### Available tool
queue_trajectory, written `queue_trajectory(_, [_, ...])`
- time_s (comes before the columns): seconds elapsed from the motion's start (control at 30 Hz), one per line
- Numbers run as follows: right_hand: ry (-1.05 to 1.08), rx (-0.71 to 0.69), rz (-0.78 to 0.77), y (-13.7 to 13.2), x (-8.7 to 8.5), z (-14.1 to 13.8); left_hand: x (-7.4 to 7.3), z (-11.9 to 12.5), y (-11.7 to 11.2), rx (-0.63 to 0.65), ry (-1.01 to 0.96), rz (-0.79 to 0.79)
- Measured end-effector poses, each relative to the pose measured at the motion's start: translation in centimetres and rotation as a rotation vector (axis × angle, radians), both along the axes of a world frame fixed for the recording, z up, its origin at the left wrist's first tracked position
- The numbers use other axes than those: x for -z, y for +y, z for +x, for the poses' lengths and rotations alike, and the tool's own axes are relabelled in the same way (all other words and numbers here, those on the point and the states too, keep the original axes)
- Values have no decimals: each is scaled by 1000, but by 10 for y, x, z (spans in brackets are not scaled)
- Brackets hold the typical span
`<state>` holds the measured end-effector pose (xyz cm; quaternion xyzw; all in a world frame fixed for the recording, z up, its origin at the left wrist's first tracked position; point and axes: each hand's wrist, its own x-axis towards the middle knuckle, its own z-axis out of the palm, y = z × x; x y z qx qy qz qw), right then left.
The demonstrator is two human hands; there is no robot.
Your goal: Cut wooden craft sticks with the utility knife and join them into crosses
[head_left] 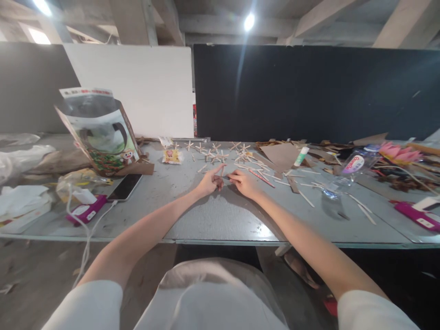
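My left hand (pixel 210 181) is over the middle of the table, index finger stretched out and the other fingers curled. A short thin wooden stick (pixel 222 171) shows at its fingertips. Close on the right, my right hand (pixel 243 182) pinches a small thin piece, too small to make out, against the left fingers. Just beyond the hands lie several star shapes made of crossed sticks (pixel 218 157). Loose pale sticks (pixel 252 163) and a red-marked strip (pixel 261 178) are spread beside my right hand.
A glue stick (pixel 301 156) stands near brown cardboard (pixel 278 156) on the right. Farther right are a plastic bottle (pixel 357 165) and a pink flower (pixel 400 152). On the left are a printed box (pixel 106 137), a phone (pixel 125 187), a purple power strip (pixel 86 210) and a yellow packet (pixel 172 156).
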<state>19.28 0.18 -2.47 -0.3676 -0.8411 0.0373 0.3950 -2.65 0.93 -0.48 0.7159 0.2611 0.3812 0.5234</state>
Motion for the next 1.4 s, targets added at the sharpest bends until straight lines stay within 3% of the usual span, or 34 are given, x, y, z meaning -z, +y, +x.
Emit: queue_trajectory(1.4, [-45, 39, -29, 4, 2, 0, -2, 0, 1, -4, -10, -91])
